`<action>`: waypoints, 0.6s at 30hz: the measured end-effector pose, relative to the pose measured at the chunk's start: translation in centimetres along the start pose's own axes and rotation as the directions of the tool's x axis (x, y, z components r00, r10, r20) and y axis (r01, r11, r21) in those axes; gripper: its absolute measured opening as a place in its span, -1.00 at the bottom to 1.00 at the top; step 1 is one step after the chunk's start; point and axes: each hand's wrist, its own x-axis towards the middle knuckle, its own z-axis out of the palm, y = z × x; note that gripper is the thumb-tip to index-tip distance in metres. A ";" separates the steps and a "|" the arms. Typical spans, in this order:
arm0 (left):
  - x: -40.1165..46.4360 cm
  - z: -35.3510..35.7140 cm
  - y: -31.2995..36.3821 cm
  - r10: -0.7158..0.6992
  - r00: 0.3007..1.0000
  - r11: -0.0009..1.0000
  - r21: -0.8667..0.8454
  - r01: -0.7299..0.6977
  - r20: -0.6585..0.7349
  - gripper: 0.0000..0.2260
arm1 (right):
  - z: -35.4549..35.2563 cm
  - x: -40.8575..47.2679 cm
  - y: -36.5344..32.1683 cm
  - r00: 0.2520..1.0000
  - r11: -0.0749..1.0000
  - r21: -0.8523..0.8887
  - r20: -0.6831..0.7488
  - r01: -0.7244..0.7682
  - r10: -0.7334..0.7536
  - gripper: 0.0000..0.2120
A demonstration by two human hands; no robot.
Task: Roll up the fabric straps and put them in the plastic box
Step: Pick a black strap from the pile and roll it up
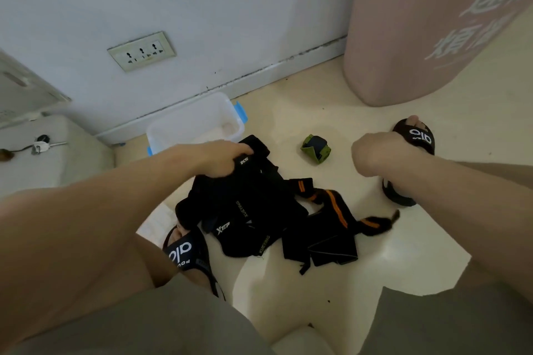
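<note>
Head view: the black strap pile lies on the floor at frame centre, its long axis running toward lower right. The left hand pinches the pile's upper end, just below the plastic box, so it is the nearer hand to the box. The right hand hovers at right, fingers curled, apparently empty. A rolled green strap sits between the hands.
</note>
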 end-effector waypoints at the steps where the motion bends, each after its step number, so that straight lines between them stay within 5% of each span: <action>1: 0.1 0.0 -1.4 -0.063 0.998 0.998 0.012 0.063 0.015 -0.45 | 0.0 0.1 -1.1 0.999 1.000 -0.008 -0.024 0.028 -0.028 -0.77; 9: 0.2 1.9 -8.1 -0.322 0.936 0.946 0.017 0.323 0.140 -0.54 | -1.1 2.0 -9.6 0.963 0.960 -0.086 0.066 0.266 -0.261 -0.86; 13: 1.8 5.3 -7.3 -0.247 0.966 0.967 -0.049 0.251 0.076 -0.51 | -0.8 3.0 -10.2 0.929 0.934 -0.066 0.147 0.351 -0.339 -0.87; 18: 4.7 10.2 -3.9 -0.141 0.989 0.911 -0.386 0.144 0.036 -0.31 | 1.5 4.4 -10.5 0.903 0.921 -0.028 0.210 0.388 -0.375 -0.73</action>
